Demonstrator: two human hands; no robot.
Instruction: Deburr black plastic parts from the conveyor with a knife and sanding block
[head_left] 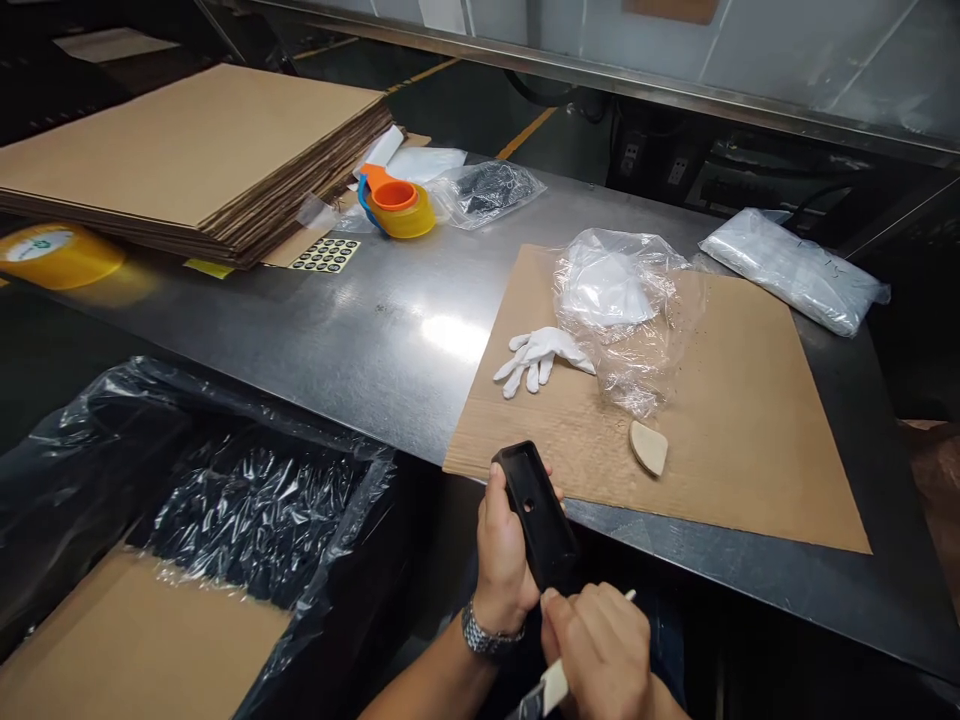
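Observation:
My left hand [501, 545] is wrapped round a black rectangular tray-like plastic part [534, 515], its hollow side facing me and a small hole in its floor. Close to the part's lower end is my right hand [600, 640], closed on a slim tool [553, 688] with a pale body and a dark, blurred end. The tool's other tip pokes out past my fingers, and most of it is hidden. On the cardboard sheet [742, 400] beyond lie a white glove [541, 358], a beige wedge-shaped pad [648, 448] and a crumpled clear plastic bag [630, 320].
A stack of cardboard sheets [202, 150] stands at the left of the metal table [405, 350]. Near it are a yellow tape roll [60, 255], an orange tape dispenser [397, 200] and a sticker sheet [326, 255]. A box lined with black plastic [255, 520] sits lower left.

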